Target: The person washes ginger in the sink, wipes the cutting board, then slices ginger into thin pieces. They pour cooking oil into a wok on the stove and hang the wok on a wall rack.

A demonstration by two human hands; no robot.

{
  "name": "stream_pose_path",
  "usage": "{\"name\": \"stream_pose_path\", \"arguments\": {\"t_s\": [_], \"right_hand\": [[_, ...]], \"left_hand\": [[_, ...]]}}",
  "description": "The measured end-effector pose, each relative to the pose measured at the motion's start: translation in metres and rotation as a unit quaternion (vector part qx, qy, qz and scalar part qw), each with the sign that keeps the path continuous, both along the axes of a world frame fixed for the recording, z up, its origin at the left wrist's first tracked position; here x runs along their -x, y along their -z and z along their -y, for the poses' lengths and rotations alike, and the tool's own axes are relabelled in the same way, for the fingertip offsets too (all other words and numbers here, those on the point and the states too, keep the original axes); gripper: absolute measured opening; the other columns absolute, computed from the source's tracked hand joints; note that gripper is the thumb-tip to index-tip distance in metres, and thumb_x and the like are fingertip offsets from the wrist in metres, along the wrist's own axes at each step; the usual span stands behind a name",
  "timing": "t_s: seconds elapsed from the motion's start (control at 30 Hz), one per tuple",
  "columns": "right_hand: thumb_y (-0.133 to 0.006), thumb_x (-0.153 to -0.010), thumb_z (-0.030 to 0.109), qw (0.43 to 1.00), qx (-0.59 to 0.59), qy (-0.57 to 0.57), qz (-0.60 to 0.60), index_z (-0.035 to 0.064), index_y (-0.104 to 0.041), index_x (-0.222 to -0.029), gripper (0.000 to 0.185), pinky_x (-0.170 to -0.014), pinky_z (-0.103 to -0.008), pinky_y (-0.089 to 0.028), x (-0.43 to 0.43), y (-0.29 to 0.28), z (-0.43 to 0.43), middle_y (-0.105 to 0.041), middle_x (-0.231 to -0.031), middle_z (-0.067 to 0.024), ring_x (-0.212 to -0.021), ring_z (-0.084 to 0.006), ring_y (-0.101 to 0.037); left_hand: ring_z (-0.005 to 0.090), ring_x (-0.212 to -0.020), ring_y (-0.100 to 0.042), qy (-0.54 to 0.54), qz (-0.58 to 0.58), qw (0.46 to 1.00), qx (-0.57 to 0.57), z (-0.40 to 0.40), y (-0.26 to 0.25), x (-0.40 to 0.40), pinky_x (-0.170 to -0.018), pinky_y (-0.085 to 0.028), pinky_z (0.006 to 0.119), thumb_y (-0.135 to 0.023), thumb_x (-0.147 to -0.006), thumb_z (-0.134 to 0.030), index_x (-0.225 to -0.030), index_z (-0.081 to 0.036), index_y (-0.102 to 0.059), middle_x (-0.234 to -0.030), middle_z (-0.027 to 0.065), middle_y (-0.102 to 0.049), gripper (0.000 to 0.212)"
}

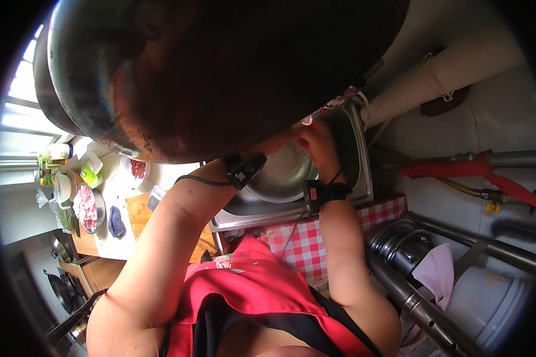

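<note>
A large, dark, rounded metal vessel, perhaps a wok or pot [214, 80], fills the upper view and hides much of what lies behind it. Under its lower edge, my left hand [274, 143] shows only in part, its fingers mostly hidden. My right hand [317, 145] is curled close beside it, fingertips in shadow. Whether either hand grips something cannot be made out. Below both hands, a round metal basin [279, 180] sits in the stainless steel sink [362, 178]. A small shiny reddish piece [307, 120] shows just above my right hand.
At left, a counter carries a bowl of chopped pinkish meat [85, 209], a bowl of darker red pieces [138, 169], a blue cloth [116, 222] and a wooden board [138, 212]. At right are a metal rack [429, 312], a white pipe [455, 67] and metal pans [402, 241].
</note>
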State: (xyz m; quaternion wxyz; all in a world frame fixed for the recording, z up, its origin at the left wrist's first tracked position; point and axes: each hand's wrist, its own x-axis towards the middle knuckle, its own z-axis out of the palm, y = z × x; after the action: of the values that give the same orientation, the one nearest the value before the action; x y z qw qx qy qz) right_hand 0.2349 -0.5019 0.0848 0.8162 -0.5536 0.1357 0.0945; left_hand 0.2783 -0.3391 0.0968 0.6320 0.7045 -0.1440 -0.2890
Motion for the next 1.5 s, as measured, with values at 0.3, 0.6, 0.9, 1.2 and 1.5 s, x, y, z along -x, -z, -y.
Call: {"name": "stream_pose_path", "arguments": {"t_s": [0.3, 0.6, 0.9, 1.2, 1.5], "right_hand": [[-0.068, -0.081, 0.014, 0.994, -0.088, -0.069, -0.018, 0.0093, -0.061, -0.097, 0.018, -0.053, -0.0197, -0.043, -0.008, -0.004, 0.001, -0.059, -0.076, 0.0023, -0.064, -0.006, -0.055], [-0.071, -0.081, 0.019, 0.997, -0.043, -0.067, -0.025, 0.0092, -0.064, -0.093, 0.017, -0.055, -0.0199, -0.044, -0.007, -0.009, 0.002, -0.061, -0.078, 0.0021, -0.066, -0.0063, -0.056], [-0.07, -0.083, 0.02, 0.995, -0.045, -0.084, -0.035, 0.01, -0.065, -0.095, 0.017, -0.057, -0.0187, -0.047, -0.01, -0.01, 0.01, -0.063, -0.081, 0.0026, -0.067, -0.0061, -0.058], [-0.067, -0.084, 0.016, 0.991, -0.077, -0.107, -0.019, 0.0087, -0.066, -0.097, 0.015, -0.055, -0.0181, -0.046, -0.013, -0.011, 0.01, -0.064, -0.08, 0.0027, -0.066, -0.005, -0.058], [-0.062, -0.086, 0.013, 0.983, -0.145, -0.109, 0.011, 0.0063, -0.066, -0.101, 0.017, -0.053, -0.0186, -0.043, -0.015, -0.012, 0.005, -0.066, -0.082, 0.0001, -0.066, -0.0071, -0.058]], "left_hand": [[0.0103, -0.084, -0.057, 0.038, 0.122, 0.99, -0.063, -0.004, -0.048, 0.009, -0.075, -0.047, 0.027, -0.052, -0.099, -0.026, -0.115, -0.004, -0.059, -0.097, 0.0024, -0.063, 0.028], [0.0149, -0.095, -0.061, 0.066, 0.1, 0.99, -0.07, -0.009, -0.015, 0.008, -0.085, -0.048, 0.031, -0.052, -0.098, -0.018, -0.12, -0.005, -0.058, -0.103, 0.0075, -0.065, 0.026], [0.0152, -0.091, -0.062, 0.039, 0.117, 0.981, -0.152, 0.0, -0.045, 0.012, -0.082, -0.049, 0.032, -0.053, -0.097, -0.019, -0.111, -0.007, -0.061, -0.098, 0.0065, -0.066, 0.02], [0.014, -0.088, -0.059, 0.083, 0.116, 0.986, -0.085, 0.001, -0.049, 0.004, -0.081, -0.049, 0.032, -0.052, -0.096, -0.012, -0.112, -0.001, -0.06, -0.097, 0.0045, -0.064, 0.02], [0.0137, -0.093, -0.059, 0.101, 0.119, 0.986, -0.058, -0.005, -0.008, -0.01, -0.085, -0.049, 0.033, -0.051, -0.097, -0.01, -0.114, -0.001, -0.059, -0.102, 0.0055, -0.065, 0.021]]}}
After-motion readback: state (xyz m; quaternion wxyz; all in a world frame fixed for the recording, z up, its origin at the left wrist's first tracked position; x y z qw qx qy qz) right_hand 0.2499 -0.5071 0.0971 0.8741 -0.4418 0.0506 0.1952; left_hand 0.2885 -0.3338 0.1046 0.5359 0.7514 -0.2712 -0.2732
